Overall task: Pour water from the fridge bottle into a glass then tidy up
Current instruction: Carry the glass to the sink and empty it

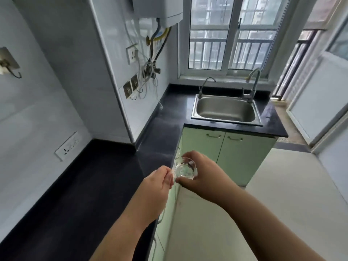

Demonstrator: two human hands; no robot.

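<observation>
Holding a clear glass (185,168) in mid-air, the person's right hand (202,175) has thumb and fingers curled round its wall. The left hand (157,185) sits just beside it, fingertips curled toward the glass's handle side; whether they pinch it cannot be told. The 2 hands are close together. The glass hangs over the front edge of the dark countertop (84,185), above the pale green cabinet fronts (243,153). Its contents cannot be read clearly.

Surroundings: the countertop runs in an L, along the left wall and then across to a steel sink (226,110) under the window (231,32). 2 taps (252,83) stand at the sink's rear rim. A white wall column (113,72) juts onto the counter between the person and the sink, narrowing the surface there. A wall heater (158,10) with loose pipes and cables hangs above that corner. A socket strip (68,146) sits low on the left wall.

Open floor (282,194) lies to the right of the cabinets.
</observation>
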